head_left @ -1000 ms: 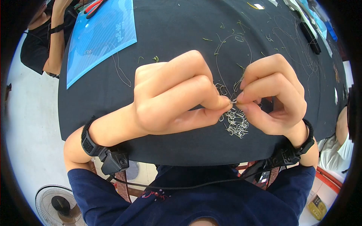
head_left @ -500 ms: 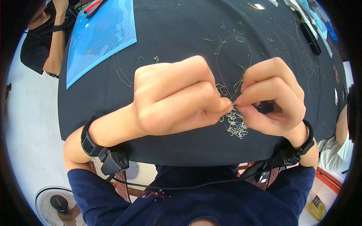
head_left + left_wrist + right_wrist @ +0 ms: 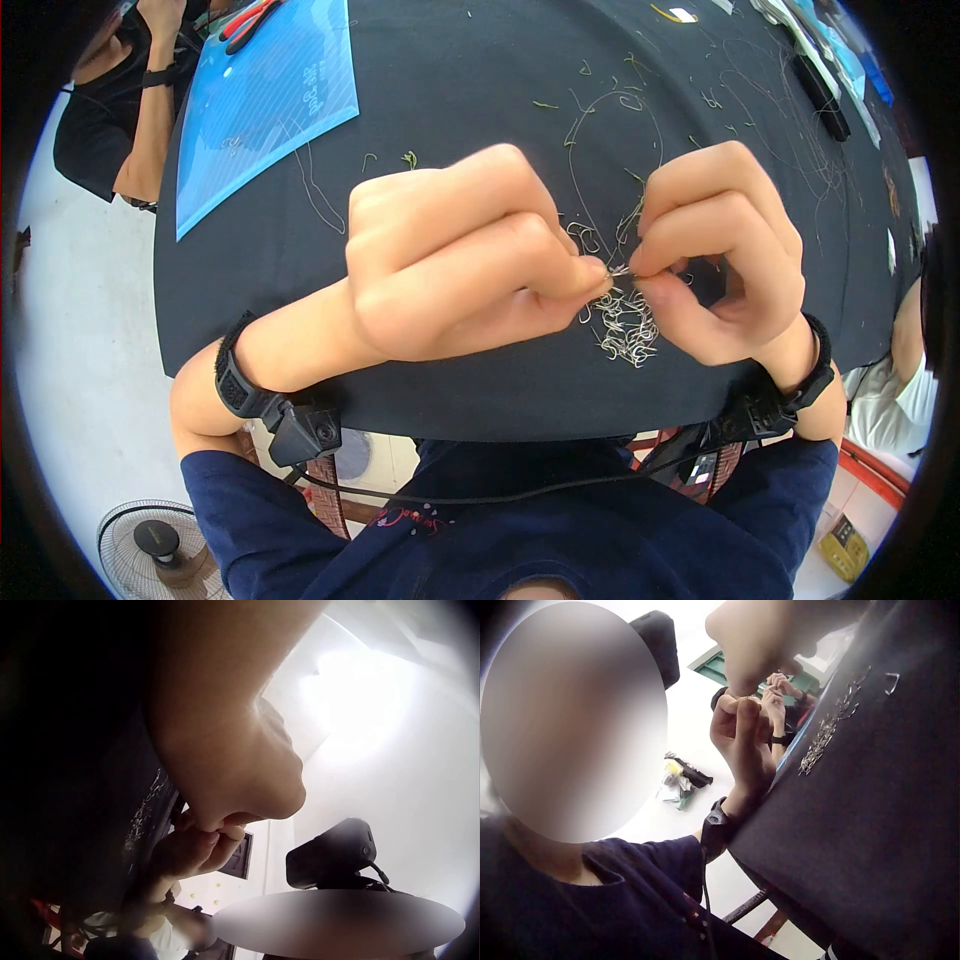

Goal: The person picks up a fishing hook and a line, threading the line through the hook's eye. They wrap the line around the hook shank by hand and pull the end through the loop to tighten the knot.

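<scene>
Thumb and forefinger of my left hand (image 3: 450,260) pinch a small silver fish hook (image 3: 618,271). My right hand (image 3: 725,235) meets it from the other side, its thumb and fingertips pinching thin fishing line at the hook; the fingertips partly hide this spot. From there a loop of the line (image 3: 572,165) runs away over the black cloth. Below the fingertips lies a pile of loose fish hooks (image 3: 628,340). The right wrist view shows the pile (image 3: 825,739) beside the raised left hand (image 3: 742,742); the left wrist view shows the right hand (image 3: 187,851) against the left.
A blue plastic folder (image 3: 270,110) lies at the left with red-handled pliers (image 3: 248,25) on it. Tangled line (image 3: 810,165), green scraps (image 3: 545,105) and a black case (image 3: 820,100) lie farther off. Another person (image 3: 110,140) sits at the far left.
The right fingertips closed in against the left ones half a second ago and now stand slightly apart again, baring the hook between them. Both hands keep their pinch.
</scene>
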Available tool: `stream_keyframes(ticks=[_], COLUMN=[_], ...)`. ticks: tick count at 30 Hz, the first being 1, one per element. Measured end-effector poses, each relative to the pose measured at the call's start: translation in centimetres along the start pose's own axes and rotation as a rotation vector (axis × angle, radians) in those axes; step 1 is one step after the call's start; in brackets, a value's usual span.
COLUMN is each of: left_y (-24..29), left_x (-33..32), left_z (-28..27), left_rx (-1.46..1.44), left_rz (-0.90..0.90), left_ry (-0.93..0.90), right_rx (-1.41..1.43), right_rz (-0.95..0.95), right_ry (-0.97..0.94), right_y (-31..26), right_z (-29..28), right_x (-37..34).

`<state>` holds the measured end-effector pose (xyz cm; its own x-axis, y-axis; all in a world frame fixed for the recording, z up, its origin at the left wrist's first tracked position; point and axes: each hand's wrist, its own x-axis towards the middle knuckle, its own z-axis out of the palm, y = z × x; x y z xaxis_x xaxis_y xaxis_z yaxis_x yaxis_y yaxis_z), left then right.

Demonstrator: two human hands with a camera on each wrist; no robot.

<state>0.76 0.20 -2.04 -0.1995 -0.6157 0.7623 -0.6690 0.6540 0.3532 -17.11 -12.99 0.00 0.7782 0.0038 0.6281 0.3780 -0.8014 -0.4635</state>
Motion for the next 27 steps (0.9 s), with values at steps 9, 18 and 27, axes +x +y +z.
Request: stream_keyframes(ticks=[9,18,27], left_y=[0.03,0.04,-0.36], left_x=[-0.12,0.00,-0.04], left_z=[-0.24,-0.08,0.10], left_rx=[-0.036,-0.066,-0.025], left_rz=[0.011,0.033,0.042], left_ry=[0.001,0.009,0.014], right_rx=[0.035,0.099,0.079], right_rz=[0.025,0.104,0.076], right_ry=[0.019,-0.037,-0.031], right_y=[0.05,-0.04,-0.05], right_z=[0.12,0.11,0.02], right_x=[-0.19,-0.15,-0.09])
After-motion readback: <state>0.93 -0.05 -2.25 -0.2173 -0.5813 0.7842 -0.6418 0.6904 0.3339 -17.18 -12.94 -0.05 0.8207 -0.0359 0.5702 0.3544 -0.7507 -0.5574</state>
